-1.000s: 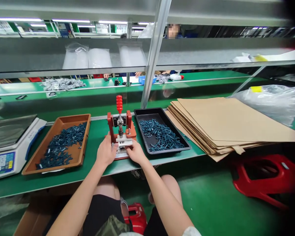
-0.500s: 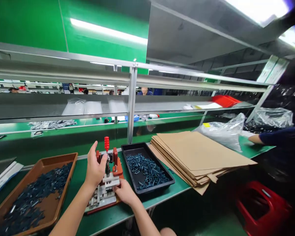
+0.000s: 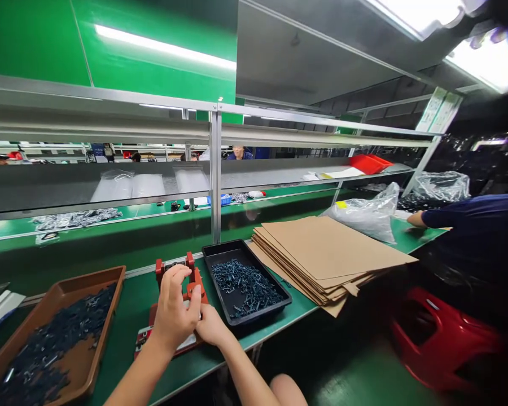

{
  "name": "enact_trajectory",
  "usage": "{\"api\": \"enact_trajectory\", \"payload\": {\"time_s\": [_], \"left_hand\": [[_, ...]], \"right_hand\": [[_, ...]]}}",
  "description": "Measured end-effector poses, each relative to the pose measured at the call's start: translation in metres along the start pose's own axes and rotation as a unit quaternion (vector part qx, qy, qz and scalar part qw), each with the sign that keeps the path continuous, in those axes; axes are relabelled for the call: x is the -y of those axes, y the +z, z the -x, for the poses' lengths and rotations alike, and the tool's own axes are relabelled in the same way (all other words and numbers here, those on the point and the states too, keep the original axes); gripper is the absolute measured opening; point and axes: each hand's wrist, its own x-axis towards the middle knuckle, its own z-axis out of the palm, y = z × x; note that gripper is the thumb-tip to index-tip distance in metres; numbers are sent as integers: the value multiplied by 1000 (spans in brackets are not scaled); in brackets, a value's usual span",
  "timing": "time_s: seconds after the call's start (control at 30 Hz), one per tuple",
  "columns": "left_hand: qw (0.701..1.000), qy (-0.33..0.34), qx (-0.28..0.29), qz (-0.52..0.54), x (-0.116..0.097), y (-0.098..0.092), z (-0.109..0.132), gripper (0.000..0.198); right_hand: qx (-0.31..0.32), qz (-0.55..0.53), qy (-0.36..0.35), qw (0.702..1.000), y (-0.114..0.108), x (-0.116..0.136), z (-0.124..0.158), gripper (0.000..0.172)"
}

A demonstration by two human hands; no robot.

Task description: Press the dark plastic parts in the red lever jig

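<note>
A small red hand press point(image 3: 160, 269) stands on the green bench between two trays. My left hand point(image 3: 174, 311) is closed around its lever, which is pulled down toward me and hidden under the fingers. My right hand point(image 3: 209, 325) rests at the press base on the right side, fingers curled against it; what it holds, if anything, is hidden. A brown tray point(image 3: 110, 293) of dark small parts lies to the left. A black tray point(image 3: 220, 251) of similar dark parts lies to the right.
A stack of brown cardboard sheets point(image 3: 322, 248) lies right of the black tray, with clear plastic bags point(image 3: 366, 214) beyond. A person in a dark blue sleeve point(image 3: 461, 217) works at the far right. A red stool point(image 3: 444, 341) stands below. Shelves run overhead.
My left hand went from the press base up to the red lever and has pulled it down. The camera tilted up and to the right, bringing the co-worker into view.
</note>
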Motion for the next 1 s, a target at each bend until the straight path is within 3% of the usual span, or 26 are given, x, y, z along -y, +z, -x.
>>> {"api": "enact_trajectory", "payload": {"time_s": [0.1,0.2,0.3,0.4,0.5,0.6,0.67,0.73,0.93,1.0], "left_hand": [[999,-19,-1,-41,19,8,-36,36],[987,-155,41,-20,32,15,-75,38],[978,-197,73,12,37,12,-82,53],[988,-151,25,-14,45,-1,-41,64],[981,-183,-7,-62,69,-13,29,60],[957,-263,98,-74,101,-20,93,51],[928,-319,188,-46,114,-22,120,40],[905,-371,208,-6,121,-22,133,39],[833,-508,1,217,122,-23,135,71],[851,-494,-29,178,116,-26,136,70]], "right_hand": [[-10,12,-2,1000,2,-2,-2,27],[-25,27,-3,999,3,-1,-2,27],[-26,27,-10,999,4,-1,1,28],[-35,17,-28,999,6,-5,6,31],[-70,39,-39,996,9,-8,9,31],[-70,60,-64,994,12,-7,12,36],[-68,73,-70,993,15,-4,13,41],[-72,86,-65,992,19,-2,15,45],[-87,100,-43,990,29,2,13,40],[-94,97,-42,990,28,5,11,41]]}}
